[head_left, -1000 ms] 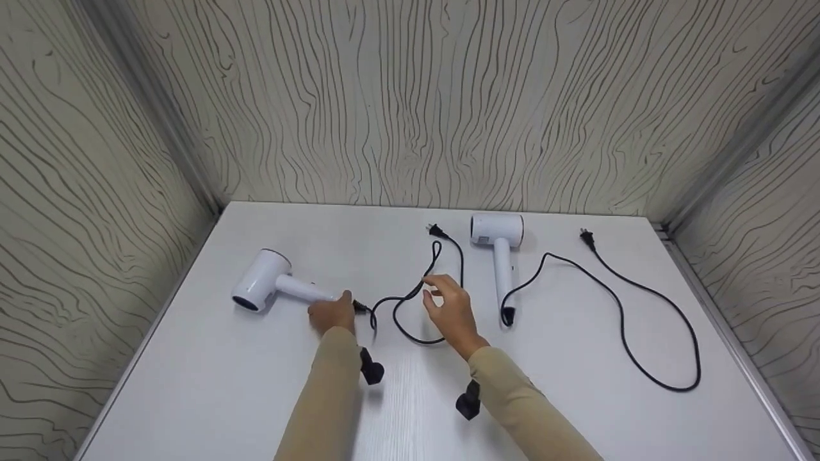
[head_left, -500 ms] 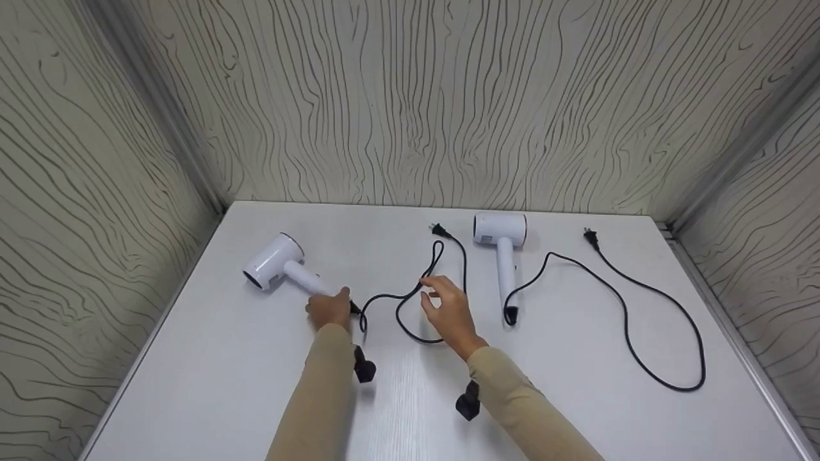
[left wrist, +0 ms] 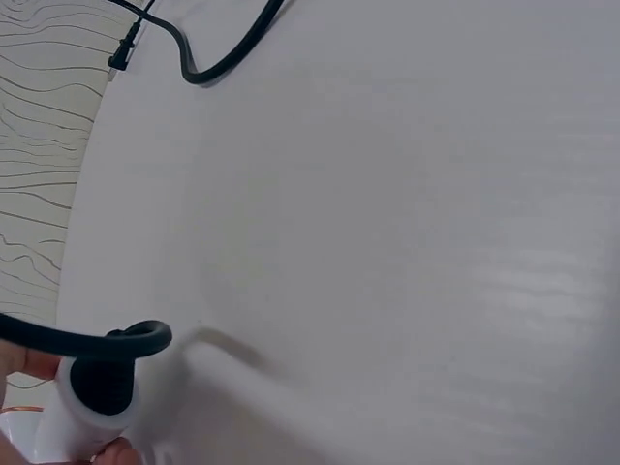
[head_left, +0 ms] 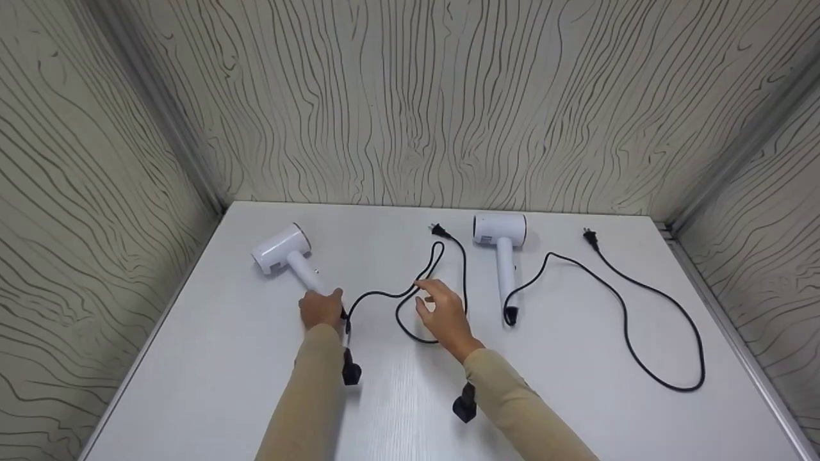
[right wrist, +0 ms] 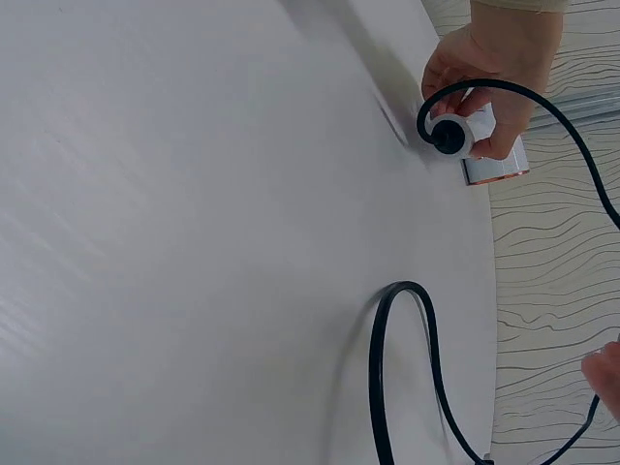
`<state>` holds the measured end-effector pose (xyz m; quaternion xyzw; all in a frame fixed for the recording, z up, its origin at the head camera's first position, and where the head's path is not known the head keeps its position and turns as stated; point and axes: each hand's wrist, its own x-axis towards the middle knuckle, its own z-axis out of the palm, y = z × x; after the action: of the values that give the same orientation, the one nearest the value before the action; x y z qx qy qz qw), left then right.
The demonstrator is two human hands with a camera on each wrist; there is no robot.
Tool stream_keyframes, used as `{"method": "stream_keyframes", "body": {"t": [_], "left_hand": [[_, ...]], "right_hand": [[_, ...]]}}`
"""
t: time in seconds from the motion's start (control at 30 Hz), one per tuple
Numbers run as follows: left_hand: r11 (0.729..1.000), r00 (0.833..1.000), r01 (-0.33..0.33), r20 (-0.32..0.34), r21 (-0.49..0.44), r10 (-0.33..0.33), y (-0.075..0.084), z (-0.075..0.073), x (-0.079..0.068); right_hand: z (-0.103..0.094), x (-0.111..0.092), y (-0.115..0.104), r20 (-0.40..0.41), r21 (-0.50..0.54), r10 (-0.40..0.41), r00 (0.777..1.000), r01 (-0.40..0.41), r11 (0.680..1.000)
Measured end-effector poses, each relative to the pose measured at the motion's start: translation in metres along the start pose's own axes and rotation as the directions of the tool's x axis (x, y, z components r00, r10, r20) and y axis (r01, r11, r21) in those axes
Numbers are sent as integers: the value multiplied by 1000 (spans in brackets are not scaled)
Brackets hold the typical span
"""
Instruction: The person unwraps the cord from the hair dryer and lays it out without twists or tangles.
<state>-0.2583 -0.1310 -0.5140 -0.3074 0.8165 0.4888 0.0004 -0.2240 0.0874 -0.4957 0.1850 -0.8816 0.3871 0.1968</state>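
My left hand (head_left: 320, 309) grips the lower handle of a white hair dryer (head_left: 282, 248) at the left of the table. In the right wrist view, fingers and thumb close round the handle (right wrist: 475, 131) beside its black cord end. From there the black cord (head_left: 378, 293) runs right to my right hand (head_left: 446, 317). That hand is held with bent, parted fingers and thumb, its index fingertip right at the cord. The cord's two-pin plug (head_left: 439, 230) lies farther back. In the left wrist view, the handle's cord end (left wrist: 102, 386) faces the camera.
A second white hair dryer (head_left: 500, 230) lies at the back right, handle toward the person. Its black cord (head_left: 624, 314) loops out to the right, ending in a plug (head_left: 590, 238). Patterned walls (head_left: 410, 109) enclose the white table (head_left: 218, 384) at the back and sides.
My left hand has turned the hair dryer, its head swinging back and right, its handle end toward the person. The left hand shifted slightly left; the right hand moved a little left.
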Motion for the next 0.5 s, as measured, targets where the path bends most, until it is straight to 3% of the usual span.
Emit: {"method": "stream_keyframes", "body": {"t": [0.1, 0.27, 0.5], "left_hand": [[999, 999, -35, -25, 29, 36, -3, -2, 3], [999, 999, -40, -27, 27, 41, -8, -3, 11], [996, 997, -64, -40, 67, 66, -14, -6, 24]], "right_hand": [[1, -1, 0, 27, -3, 9, 1000, -9, 1000], [3, -4, 1, 87, -4, 26, 996, -26, 1000], [14, -7, -2, 155, -79, 34, 987, -21, 997]]}}
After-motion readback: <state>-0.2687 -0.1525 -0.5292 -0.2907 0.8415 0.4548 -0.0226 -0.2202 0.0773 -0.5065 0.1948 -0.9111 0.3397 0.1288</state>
